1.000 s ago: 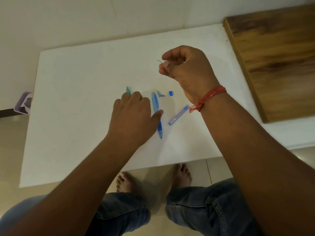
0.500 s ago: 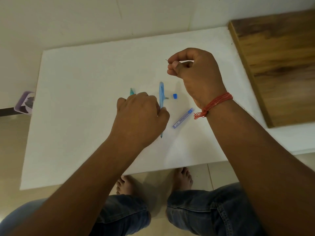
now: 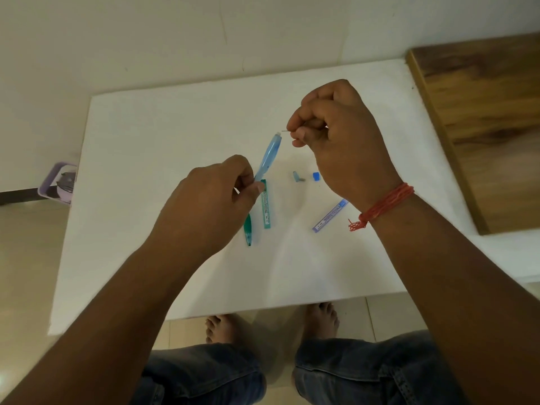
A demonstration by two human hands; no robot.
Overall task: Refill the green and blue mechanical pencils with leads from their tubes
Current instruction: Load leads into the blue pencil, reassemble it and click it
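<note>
Partly hidden under the left hand (image 3: pixel 204 206), the green pencil (image 3: pixel 248 229) lies.

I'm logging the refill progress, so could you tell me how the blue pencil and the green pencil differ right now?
The blue pencil is lifted and tilted, gripped by the left hand; the green pencil lies flat on the white table, partly hidden under that hand. The right hand pinches a lead at the blue pencil's upper end; nothing nears the green one. Both are translucent plastic.

Single head-worn wide-angle view, steeply downward and forward from close above the white table (image 3: pixel 175 141)
</note>
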